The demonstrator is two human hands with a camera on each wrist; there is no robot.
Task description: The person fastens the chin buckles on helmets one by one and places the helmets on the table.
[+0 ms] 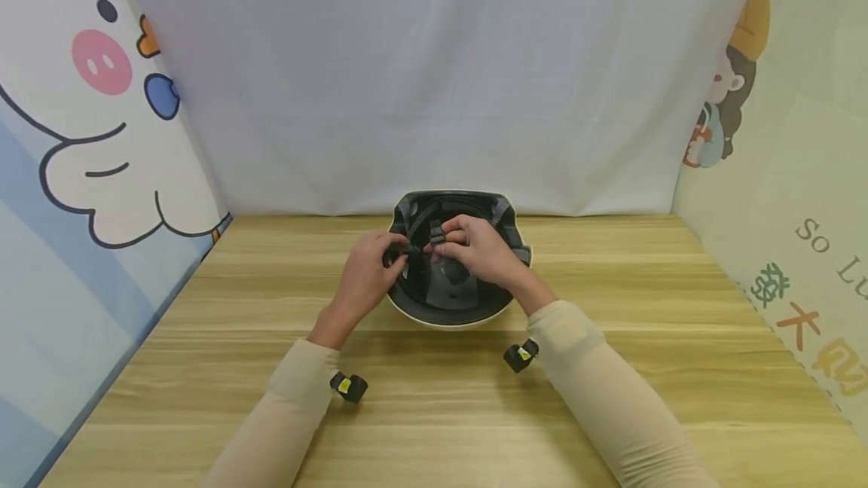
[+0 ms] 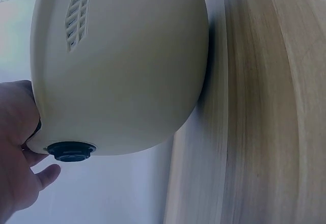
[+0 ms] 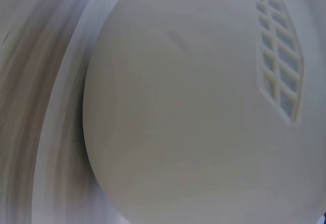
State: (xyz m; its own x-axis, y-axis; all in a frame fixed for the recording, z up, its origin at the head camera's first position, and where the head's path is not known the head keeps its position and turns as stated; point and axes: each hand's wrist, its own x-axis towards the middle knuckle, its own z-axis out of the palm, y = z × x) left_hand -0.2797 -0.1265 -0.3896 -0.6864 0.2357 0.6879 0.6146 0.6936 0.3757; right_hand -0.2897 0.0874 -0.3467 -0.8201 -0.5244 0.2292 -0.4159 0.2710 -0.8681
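Observation:
A cream helmet lies upside down on the table, its black inside facing up. At its left rim, my left hand pinches a thin black strap between thumb and fingers. My right hand, over the helmet's opening, holds a small black buckle in its fingertips. In the left wrist view the left hand is at the rim beside a round black knob. Only the cream shell with its vent grid fills the right wrist view; that hand is hidden there.
The helmet stands on a wood-grain table, near its back edge. A white curtain hangs behind. Cartoon-printed panels flank both sides. A small black camera sits at the left wrist and another camera at the right.

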